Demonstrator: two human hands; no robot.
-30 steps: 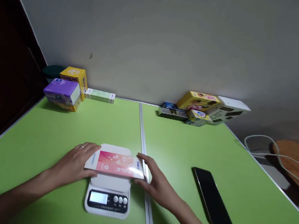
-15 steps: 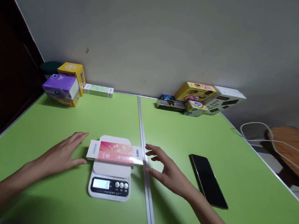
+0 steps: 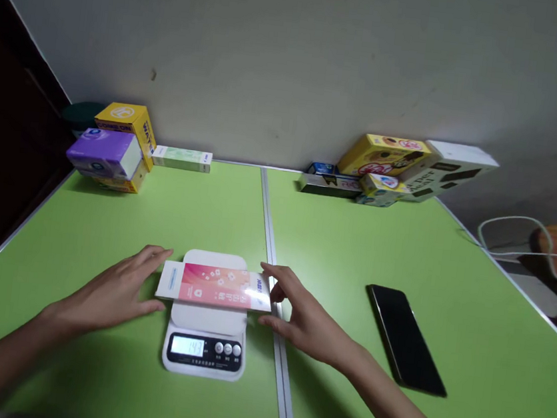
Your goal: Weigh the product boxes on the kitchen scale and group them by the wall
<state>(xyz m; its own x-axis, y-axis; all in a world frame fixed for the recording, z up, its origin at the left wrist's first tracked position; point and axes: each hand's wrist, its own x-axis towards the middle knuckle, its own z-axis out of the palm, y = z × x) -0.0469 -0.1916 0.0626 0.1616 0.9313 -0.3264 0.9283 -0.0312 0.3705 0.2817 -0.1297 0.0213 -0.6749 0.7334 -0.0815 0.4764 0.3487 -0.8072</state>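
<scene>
A flat pink and white box (image 3: 214,285) lies across the platform of a small white kitchen scale (image 3: 206,335), whose display is lit. My left hand (image 3: 116,288) is at the box's left end, fingers spread and close to its edge. My right hand (image 3: 304,316) is at the box's right end, fingers curved and just touching or nearly touching that end. Neither hand is clasped round the box.
A black phone (image 3: 407,338) lies on the green table (image 3: 368,259) to the right. Purple and yellow boxes (image 3: 112,146) are stacked at the back left, with a slim green box (image 3: 182,158) beside them. Several boxes (image 3: 396,169) lean against the wall at back right. A white cable (image 3: 516,239) hangs off the right edge.
One second ago both hands held the box's ends on the scale. They drew apart from it, and now they have come back close to its ends.
</scene>
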